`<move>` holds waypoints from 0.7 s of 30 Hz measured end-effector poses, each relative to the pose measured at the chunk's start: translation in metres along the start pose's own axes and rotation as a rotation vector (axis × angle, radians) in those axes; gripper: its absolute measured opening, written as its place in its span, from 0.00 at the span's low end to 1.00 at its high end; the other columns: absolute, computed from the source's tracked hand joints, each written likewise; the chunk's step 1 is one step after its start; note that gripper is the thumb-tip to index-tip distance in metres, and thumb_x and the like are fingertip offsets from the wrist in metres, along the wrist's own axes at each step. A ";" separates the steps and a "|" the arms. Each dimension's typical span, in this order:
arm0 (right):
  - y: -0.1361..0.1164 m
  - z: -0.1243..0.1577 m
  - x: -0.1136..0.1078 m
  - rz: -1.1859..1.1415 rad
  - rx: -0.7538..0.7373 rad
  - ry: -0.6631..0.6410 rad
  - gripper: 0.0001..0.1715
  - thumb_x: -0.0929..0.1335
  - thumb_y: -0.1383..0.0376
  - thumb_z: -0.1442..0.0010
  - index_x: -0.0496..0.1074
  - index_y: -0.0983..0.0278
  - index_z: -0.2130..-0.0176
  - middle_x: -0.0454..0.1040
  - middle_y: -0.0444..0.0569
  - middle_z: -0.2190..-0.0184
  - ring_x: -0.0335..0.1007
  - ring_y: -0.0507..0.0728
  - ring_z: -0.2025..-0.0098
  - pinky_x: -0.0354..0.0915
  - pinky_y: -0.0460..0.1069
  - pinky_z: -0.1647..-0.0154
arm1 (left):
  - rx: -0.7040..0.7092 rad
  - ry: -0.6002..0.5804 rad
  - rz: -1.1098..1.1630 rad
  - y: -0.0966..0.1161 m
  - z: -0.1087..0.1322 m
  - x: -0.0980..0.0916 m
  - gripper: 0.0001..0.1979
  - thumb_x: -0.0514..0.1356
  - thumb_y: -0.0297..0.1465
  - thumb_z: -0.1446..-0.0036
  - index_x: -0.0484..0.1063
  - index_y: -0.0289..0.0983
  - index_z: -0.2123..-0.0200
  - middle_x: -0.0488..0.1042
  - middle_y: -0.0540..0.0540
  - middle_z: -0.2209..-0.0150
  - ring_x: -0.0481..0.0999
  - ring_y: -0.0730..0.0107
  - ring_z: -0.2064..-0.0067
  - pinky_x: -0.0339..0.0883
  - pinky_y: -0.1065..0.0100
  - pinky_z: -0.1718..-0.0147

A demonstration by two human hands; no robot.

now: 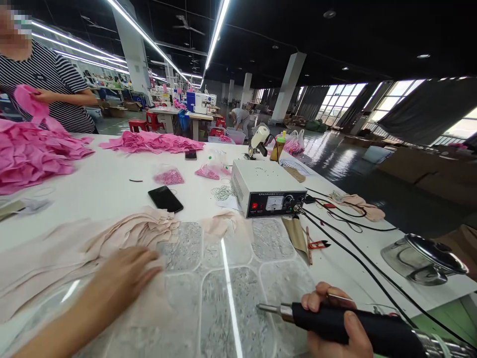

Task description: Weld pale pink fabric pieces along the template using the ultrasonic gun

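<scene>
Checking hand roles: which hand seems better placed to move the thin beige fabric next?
Probably the left hand: it is at the thin beige fabric, while the right hand is occupied holding the black cylindrical metal-tipped tool.

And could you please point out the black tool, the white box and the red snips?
Black tool (pixel 328 319), head view: its handle.
White box (pixel 267 185), head view: its top.
Red snips (pixel 317 245), head view: the handles.

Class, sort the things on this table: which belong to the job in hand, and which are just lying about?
Job, it seems:
beige cloth, at the left hand
tool, in the right hand
white box, probably its power unit
mat, under the cloth

Lying about, probably:
black phone
snips
mug
</scene>
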State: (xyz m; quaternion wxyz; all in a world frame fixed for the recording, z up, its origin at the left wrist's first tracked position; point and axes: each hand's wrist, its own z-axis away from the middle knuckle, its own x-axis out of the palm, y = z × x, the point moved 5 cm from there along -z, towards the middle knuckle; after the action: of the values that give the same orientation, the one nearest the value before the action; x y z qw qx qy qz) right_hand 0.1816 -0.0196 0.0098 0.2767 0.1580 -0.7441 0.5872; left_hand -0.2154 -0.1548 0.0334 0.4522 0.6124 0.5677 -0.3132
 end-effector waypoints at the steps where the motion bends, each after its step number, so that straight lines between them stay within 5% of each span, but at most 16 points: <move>1: 0.001 0.001 -0.001 -0.001 0.000 -0.015 0.13 0.71 0.55 0.50 0.75 0.61 0.69 0.73 0.46 0.72 0.67 0.52 0.80 0.68 0.52 0.78 | 0.042 -0.056 0.012 0.022 -0.024 0.018 0.17 0.55 0.47 0.36 0.76 0.42 0.60 0.77 0.45 0.62 0.77 0.56 0.60 0.69 0.59 0.59; 4: 0.000 0.001 -0.012 0.021 -0.022 -0.082 0.14 0.70 0.54 0.48 0.75 0.61 0.67 0.74 0.47 0.70 0.68 0.53 0.79 0.68 0.53 0.77 | 0.088 -0.170 0.014 0.069 -0.092 0.071 0.20 0.63 0.42 0.39 0.72 0.37 0.48 0.76 0.42 0.55 0.76 0.58 0.55 0.70 0.57 0.55; 8: -0.006 -0.005 -0.038 0.076 -0.063 -0.123 0.16 0.70 0.52 0.47 0.76 0.61 0.65 0.74 0.49 0.69 0.68 0.55 0.79 0.70 0.55 0.78 | 0.067 -0.257 0.016 0.091 -0.136 0.105 0.13 0.60 0.38 0.34 0.72 0.34 0.55 0.75 0.44 0.56 0.76 0.62 0.56 0.71 0.55 0.54; 11: -0.013 -0.007 -0.048 0.063 -0.073 -0.084 0.16 0.70 0.52 0.48 0.77 0.61 0.65 0.75 0.49 0.69 0.68 0.54 0.79 0.70 0.55 0.77 | 0.112 -0.351 0.074 0.099 -0.115 0.101 0.12 0.59 0.37 0.32 0.73 0.33 0.62 0.75 0.47 0.64 0.76 0.67 0.64 0.72 0.61 0.61; 15: -0.021 -0.001 -0.034 0.032 -0.085 -0.027 0.16 0.71 0.52 0.48 0.76 0.61 0.67 0.74 0.47 0.70 0.66 0.51 0.80 0.68 0.51 0.78 | 0.298 -0.547 0.240 0.116 -0.062 0.077 0.12 0.55 0.30 0.34 0.75 0.39 0.70 0.75 0.52 0.73 0.75 0.73 0.74 0.66 0.74 0.74; 19: -0.021 0.006 -0.017 0.011 -0.080 0.003 0.16 0.70 0.53 0.48 0.75 0.63 0.69 0.72 0.46 0.72 0.66 0.51 0.81 0.66 0.50 0.79 | 0.424 -0.526 0.281 0.120 -0.068 0.059 0.19 0.49 0.20 0.37 0.78 0.42 0.57 0.79 0.44 0.53 0.79 0.63 0.54 0.70 0.64 0.55; 21: -0.019 0.008 -0.016 0.011 -0.060 -0.009 0.16 0.70 0.53 0.47 0.75 0.63 0.68 0.72 0.46 0.71 0.66 0.51 0.80 0.66 0.50 0.79 | 0.482 -0.500 0.287 0.119 -0.088 0.061 0.22 0.50 0.17 0.40 0.77 0.43 0.54 0.74 0.43 0.44 0.69 0.58 0.39 0.59 0.53 0.39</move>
State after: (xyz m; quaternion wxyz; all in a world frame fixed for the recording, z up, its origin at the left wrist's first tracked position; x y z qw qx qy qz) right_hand 0.2028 -0.0340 0.0137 0.2746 0.1481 -0.7635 0.5655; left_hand -0.1004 -0.0437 0.0371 0.4592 0.6792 0.2582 -0.5110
